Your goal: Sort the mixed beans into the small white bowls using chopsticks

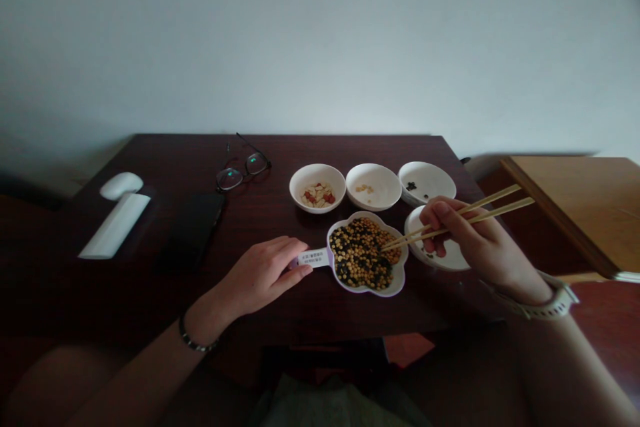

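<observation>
My left hand (273, 270) grips the handle of a flower-shaped scoop dish (399, 278) with a white inside and a purple rim. Mixed yellow and black beans (361, 250) fill the dish. In my right hand (475, 240) is a pair of wooden chopsticks (480, 213), whose tips reach down among the beans at the dish's right side. Partly behind that hand stands a white bowl (453, 260) with a few dark bits in it. Whether the chopstick tips pinch a bean is too small to tell.
Behind the dish stand three white bowls: one with pale and reddish pieces (300, 180), one with a few pale pieces (375, 177), one with black beans (435, 177). Leftward lie eyeglasses (243, 173), a dark flat object (193, 227) and a white object (115, 223). A wooden surface (585, 213) is at right.
</observation>
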Motion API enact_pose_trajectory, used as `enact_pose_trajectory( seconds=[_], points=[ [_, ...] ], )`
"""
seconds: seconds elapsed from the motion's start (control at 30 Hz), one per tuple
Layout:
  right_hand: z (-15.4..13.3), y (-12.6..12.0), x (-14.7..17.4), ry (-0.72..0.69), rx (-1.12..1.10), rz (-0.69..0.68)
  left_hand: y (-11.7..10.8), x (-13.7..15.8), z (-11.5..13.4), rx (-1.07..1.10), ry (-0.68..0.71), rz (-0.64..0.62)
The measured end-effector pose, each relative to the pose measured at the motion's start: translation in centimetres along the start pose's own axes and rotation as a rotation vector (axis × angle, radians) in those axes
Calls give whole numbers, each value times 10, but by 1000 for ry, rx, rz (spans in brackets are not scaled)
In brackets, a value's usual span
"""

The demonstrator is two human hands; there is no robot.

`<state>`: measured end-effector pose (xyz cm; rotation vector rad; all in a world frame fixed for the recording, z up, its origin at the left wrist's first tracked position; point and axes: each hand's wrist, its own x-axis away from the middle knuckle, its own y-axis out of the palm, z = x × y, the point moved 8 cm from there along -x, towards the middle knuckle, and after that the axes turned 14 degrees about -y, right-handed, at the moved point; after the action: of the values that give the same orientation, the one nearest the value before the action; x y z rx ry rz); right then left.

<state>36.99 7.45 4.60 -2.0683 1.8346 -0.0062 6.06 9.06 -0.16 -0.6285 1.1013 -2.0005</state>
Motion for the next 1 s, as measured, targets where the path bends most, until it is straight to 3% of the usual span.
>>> enact_pose_trajectory(
  seconds=[1.0],
  points=[
    [5,3,2,34,-39,0,-1,0,0,12,-5,4]
  ],
)
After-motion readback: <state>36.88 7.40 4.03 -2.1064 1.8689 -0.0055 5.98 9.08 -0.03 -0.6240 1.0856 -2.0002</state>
